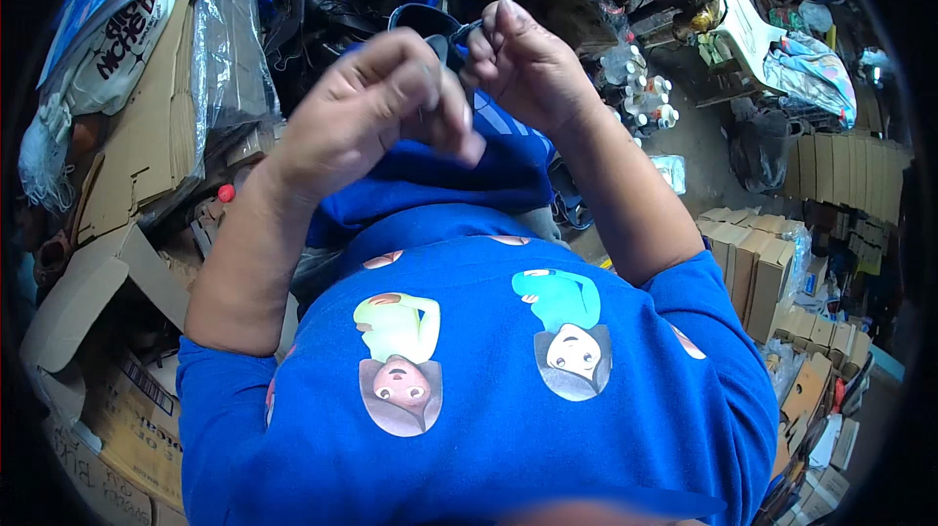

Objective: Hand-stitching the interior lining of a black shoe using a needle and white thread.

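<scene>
Left hand (376, 106), fingers loosely curled, and right hand (528, 62), thumb and fingers drawn together, any hold in either not discernible; dark rounded item (422, 18) just beyond and between them, blue cloth (440, 176) below, flattened cardboard (161, 121) to their left, white bottles (645, 101) to their right.

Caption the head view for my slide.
Left hand and right hand raised, both curled, beyond a blue shirt printed with cartoon figures, cardboard on both sides.
</scene>
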Available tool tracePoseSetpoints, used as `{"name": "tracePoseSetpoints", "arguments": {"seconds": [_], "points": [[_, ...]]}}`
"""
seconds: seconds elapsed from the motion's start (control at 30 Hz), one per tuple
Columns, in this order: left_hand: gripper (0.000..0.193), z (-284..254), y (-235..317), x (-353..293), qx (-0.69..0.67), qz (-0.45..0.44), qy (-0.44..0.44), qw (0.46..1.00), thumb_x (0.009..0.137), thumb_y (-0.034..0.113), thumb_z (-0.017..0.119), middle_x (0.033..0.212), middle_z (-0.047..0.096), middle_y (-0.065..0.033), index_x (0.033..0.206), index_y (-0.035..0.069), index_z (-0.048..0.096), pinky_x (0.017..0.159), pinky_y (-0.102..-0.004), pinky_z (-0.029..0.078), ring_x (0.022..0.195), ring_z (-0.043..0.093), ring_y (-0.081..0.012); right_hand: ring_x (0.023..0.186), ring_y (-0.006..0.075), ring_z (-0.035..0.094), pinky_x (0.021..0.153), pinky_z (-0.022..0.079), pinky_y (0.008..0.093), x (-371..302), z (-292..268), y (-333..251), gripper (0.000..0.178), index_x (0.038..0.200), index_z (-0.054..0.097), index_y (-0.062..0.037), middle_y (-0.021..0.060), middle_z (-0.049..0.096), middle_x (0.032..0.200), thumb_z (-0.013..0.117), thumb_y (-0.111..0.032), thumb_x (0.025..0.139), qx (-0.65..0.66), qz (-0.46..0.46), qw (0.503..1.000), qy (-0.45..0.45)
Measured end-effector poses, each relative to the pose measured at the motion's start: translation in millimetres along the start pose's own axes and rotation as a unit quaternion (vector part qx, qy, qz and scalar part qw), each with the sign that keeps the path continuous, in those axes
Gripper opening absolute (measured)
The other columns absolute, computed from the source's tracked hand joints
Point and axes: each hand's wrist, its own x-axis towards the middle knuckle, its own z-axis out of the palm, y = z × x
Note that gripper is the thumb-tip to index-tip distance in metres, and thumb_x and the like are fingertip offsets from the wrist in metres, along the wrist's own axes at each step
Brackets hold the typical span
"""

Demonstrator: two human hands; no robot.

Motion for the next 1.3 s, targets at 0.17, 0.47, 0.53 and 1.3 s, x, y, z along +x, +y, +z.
{"name": "tracePoseSetpoints", "arguments": {"seconds": [0.17,0.47,0.53,1.3], "points": [[0.018,-37,15,-51,0.366,-0.140,0.282,0.875,0.096,0.022,0.055,0.078,0.058,0.0019,0.094,0.006,0.061,0.058,-0.0198,0.043,0.065,0.051,-0.0047,0.050,0.0070,0.029,0.055,0.029,0.0234,-39,-38,-26,0.028,0.086,0.051,-0.0126,-0.0082,0.032,0.059,0.048,-0.038,0.097,-0.052,0.013,0.993,0.105],[0.018,-164,204,-252,0.497,0.219,0.656,0.524,0.091,0.010,0.057,0.082,0.059,0.0012,0.103,0.002,0.066,0.062,-0.0216,0.040,0.065,0.046,-0.0072,0.058,0.0283,0.057,0.057,0.046,0.0371,-187,-129,-116,0.028,0.074,0.064,-0.0024,0.0135,0.059,0.065,0.073,-0.029,0.078,-0.844,0.126,0.453,0.258],[0.023,-181,225,-271,0.533,0.267,0.621,0.510,0.090,0.013,0.059,0.085,0.062,-0.0037,0.107,0.000,0.065,0.064,-0.0255,0.044,0.069,0.053,-0.0109,0.067,0.0302,0.061,0.062,0.048,0.0391,-201,-139,-116,0.027,0.080,0.065,-0.0036,0.0134,0.063,0.071,0.071,-0.030,0.078,-0.871,0.143,0.400,0.247],[0.022,-63,-42,58,0.467,-0.253,-0.012,0.847,0.080,0.016,0.071,0.094,0.059,-0.0063,0.095,0.001,0.066,0.081,-0.0281,0.046,0.088,0.058,-0.0165,0.087,0.0125,0.059,0.080,0.047,0.0271,-29,-64,-9,0.009,0.090,0.069,-0.0050,0.0025,0.060,0.088,0.067,-0.003,0.082,-0.634,0.029,0.773,0.005]]}}
